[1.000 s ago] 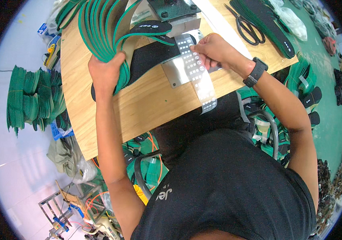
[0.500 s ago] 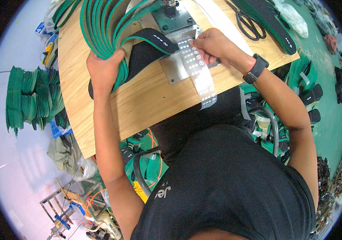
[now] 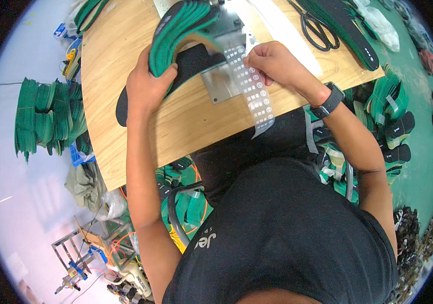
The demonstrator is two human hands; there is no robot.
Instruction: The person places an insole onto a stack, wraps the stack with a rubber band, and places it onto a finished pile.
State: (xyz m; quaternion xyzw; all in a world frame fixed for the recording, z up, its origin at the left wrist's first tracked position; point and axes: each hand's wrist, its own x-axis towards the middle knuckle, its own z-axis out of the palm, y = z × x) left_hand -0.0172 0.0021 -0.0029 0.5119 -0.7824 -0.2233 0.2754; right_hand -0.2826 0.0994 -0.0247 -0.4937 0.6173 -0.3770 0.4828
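Observation:
My left hand (image 3: 147, 86) is wrapped round a bent stack of green insoles (image 3: 171, 48) with black faces. Below the stack, partly covered by it, a black insole (image 3: 122, 107) lies on the table. With thumb and forefinger, my right hand (image 3: 277, 65) pinches the edge of a clear label strip (image 3: 258, 101) bearing rows of small white prints. That strip runs over a metal plate (image 3: 220, 87) and hangs past the table's near edge. Behind the strip's upper end, the dark press base (image 3: 229, 25) is partly hidden by the insoles.
Black scissors (image 3: 319, 31) and a long black-green insole stack (image 3: 346, 33) lie at the right of the wooden table (image 3: 110, 66). Bundled insoles (image 3: 49, 116) stand to the left, with more bundles (image 3: 394, 131) at the right. A metal frame (image 3: 77, 258) is at lower left.
The insole stack, fanned out before, is now bunched together and bent over to the right. My left hand has shifted slightly right. My right hand still pinches the strip, which hangs flatter.

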